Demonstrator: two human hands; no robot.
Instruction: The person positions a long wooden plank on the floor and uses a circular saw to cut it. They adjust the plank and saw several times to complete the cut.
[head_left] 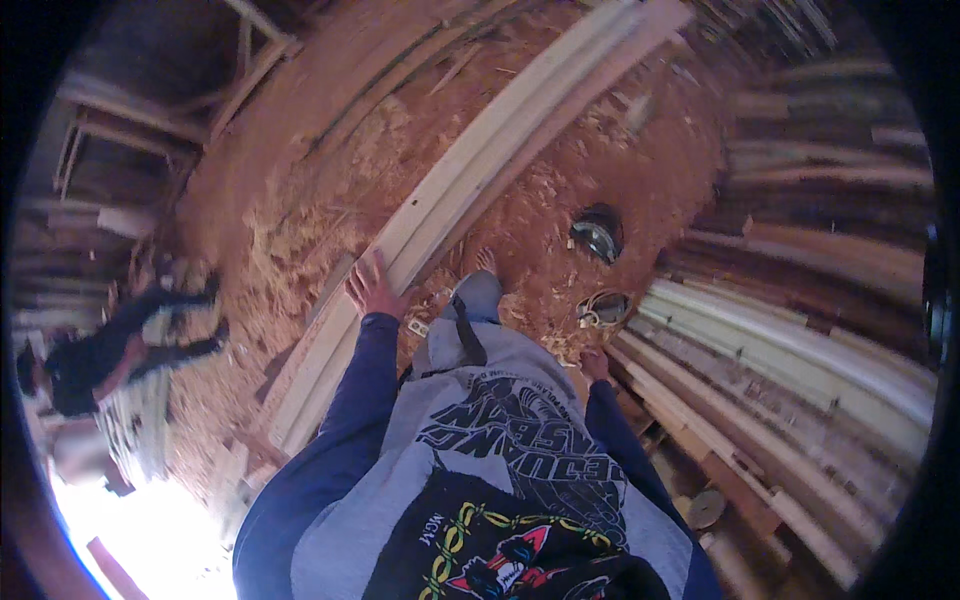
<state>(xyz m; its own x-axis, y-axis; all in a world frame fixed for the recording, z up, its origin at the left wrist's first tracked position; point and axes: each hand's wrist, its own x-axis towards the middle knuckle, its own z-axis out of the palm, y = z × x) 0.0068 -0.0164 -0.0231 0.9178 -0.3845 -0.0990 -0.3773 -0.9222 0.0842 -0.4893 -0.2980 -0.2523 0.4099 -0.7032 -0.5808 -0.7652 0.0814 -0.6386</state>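
Observation:
My left hand (372, 288) lies on a long, pale wooden beam (440, 205) with a grooved face, its fingers stretched out and apart. The beam runs slantwise from the lower left to the top of the view. Over on the right, my right hand (594, 362) hangs low beside a stack of planks (700, 420). Its fingers are small and blurred, so whether it holds anything is unclear. Just beyond that hand sits a coil of pale cord or cable (604, 308). Farther off, a dark, shiny rounded object (597, 234) rests on the ground.
Wood shavings (290, 240) cover the reddish ground. Long boards (790, 340) are piled along the right side. Another person (110, 350) in dark clothing is at the far left, near stacked timber. Bright light comes in at the lower left. My bare foot (486, 262) stands close to the beam.

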